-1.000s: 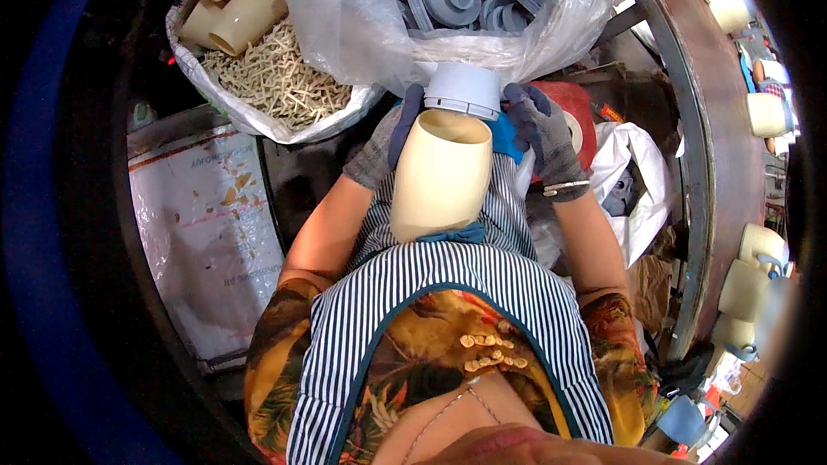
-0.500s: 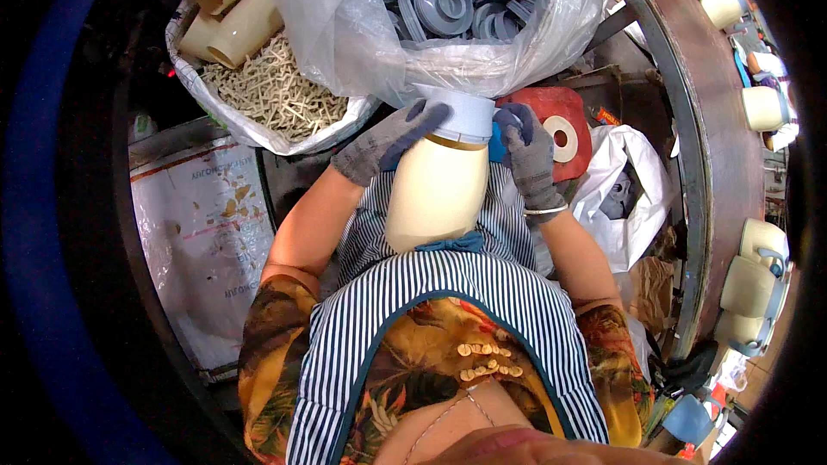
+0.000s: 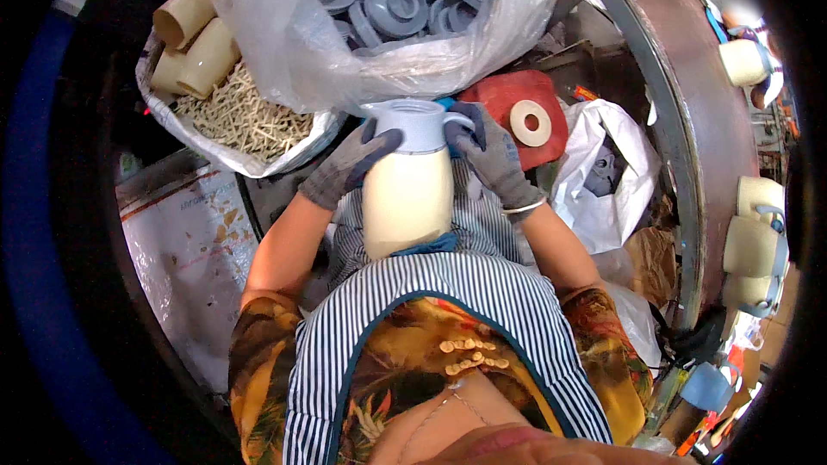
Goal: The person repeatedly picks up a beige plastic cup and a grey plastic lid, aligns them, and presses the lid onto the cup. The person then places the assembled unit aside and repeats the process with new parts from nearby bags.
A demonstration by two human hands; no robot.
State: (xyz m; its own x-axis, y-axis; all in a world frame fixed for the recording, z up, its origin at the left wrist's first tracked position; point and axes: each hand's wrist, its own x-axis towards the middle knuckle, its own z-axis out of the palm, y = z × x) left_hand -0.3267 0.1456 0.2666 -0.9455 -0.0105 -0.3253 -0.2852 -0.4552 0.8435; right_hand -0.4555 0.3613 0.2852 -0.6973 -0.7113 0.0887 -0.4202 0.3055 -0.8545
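Observation:
Between my gloved hands, a cream thermos jug [image 3: 407, 202] stands against my striped apron [image 3: 482, 237], tilted slightly. Its blue-grey collar [image 3: 419, 133] has an open top, a spout toward the left and a handle [image 3: 459, 120] on the right. My left hand [image 3: 355, 162] is closed around the left side of the jug where collar and body meet. My right hand [image 3: 493, 153] grips the handle, its fingers partly hidden behind it. Both gloves are grey with darker fingertips.
Ahead sits a clear plastic bag [image 3: 267, 56] of round blue-grey lids [image 3: 394, 2]. Left of it, a white sack [image 3: 226, 151] holds small beige pieces and cream cylinders [image 3: 209, 60]. On the right are a red pad with a pale ring [image 3: 531, 123], a white bag [image 3: 586, 211] and a bench [image 3: 719, 133] bearing more jugs.
The jug has turned so that its handle and spout now show at the sides, and it stands more upright. My right hand has moved onto the handle. The view has shifted slightly.

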